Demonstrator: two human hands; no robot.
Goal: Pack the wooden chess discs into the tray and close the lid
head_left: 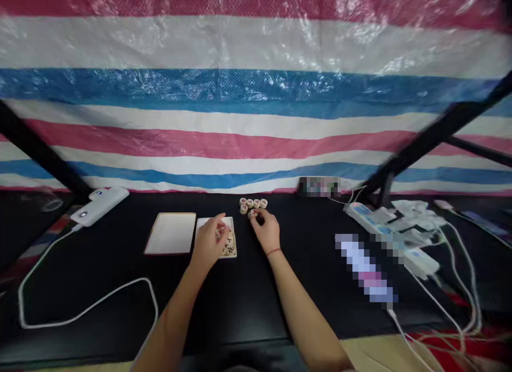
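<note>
Small round wooden game pieces [253, 203] with red marks stand in a short row on the black table [240, 297]. My right hand [266, 229] pinches one piece just below that row, fingers closed on it. A red string circles its wrist. My left hand [208, 242] reaches into an open white box [229, 247] holding several more pieces, its fingers curled among them. Whether those fingers hold a piece is hidden. The box's flat lid [171, 233] lies just left of it.
A white charger [100, 204] with a long looping cable [80, 310] lies at the left. White power strips and tangled cables [404, 228] crowd the right side. A striped red, white and blue tarp [256, 94] hangs behind the table, crossed by black frame bars.
</note>
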